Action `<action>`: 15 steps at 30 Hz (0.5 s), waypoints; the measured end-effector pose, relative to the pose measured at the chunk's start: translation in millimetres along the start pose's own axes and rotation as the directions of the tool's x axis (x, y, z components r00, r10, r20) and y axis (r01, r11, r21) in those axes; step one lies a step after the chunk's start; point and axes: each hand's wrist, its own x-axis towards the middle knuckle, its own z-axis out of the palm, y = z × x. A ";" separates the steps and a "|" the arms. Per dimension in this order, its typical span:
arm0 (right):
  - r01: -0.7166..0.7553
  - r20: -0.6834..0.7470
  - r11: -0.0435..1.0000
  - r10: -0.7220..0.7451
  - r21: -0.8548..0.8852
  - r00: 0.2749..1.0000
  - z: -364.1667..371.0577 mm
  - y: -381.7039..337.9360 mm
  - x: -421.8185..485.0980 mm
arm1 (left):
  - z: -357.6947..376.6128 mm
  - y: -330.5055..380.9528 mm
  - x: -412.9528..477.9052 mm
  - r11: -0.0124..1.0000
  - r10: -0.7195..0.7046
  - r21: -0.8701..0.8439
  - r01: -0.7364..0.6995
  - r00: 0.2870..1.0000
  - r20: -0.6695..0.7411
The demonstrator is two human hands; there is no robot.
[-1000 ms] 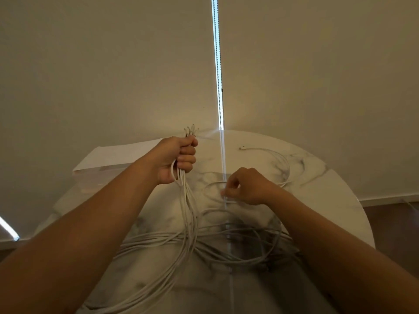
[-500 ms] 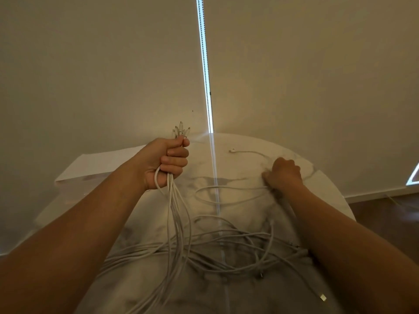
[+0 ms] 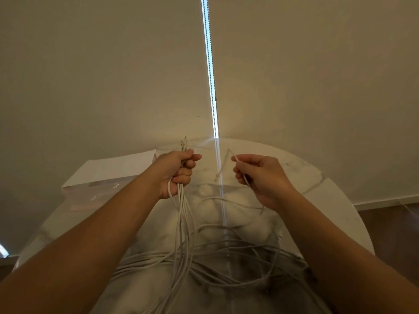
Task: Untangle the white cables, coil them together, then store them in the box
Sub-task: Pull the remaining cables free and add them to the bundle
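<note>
White cables (image 3: 181,223) fill left hand (image 3: 175,171); right hand (image 3: 263,177) pinches one.

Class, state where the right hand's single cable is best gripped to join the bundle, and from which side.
Near its free end, from the right: the single cable trails slack below, and the bundle in the left hand has its ends upward.

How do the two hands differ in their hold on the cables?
The left hand grips a bundle of cables; the right hand pinches a single cable. The left hand's bundle hangs down to the table; the right hand's cable slants up past its fingers. Both hands are above the table.
</note>
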 end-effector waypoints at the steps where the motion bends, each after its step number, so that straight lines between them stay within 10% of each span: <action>1: 0.082 0.017 0.992 -0.080 -0.098 0.997 7.1 0.3 -8.9 | 0.8 -1.8 0.8 1.000 -0.006 0.004 0.006 1.000 0.002; 6: 0.473 0.350 0.747 -0.335 -0.468 0.875 19.7 9.0 -36.1 | 7.6 -7.4 1.8 1.000 -0.021 -0.015 0.021 1.000 0.019; 15: 0.513 0.661 0.562 0.082 -0.649 0.746 1.6 8.1 -40.5 | 2.7 -8.1 -1.1 0.978 0.197 -0.024 -0.205 0.963 -0.186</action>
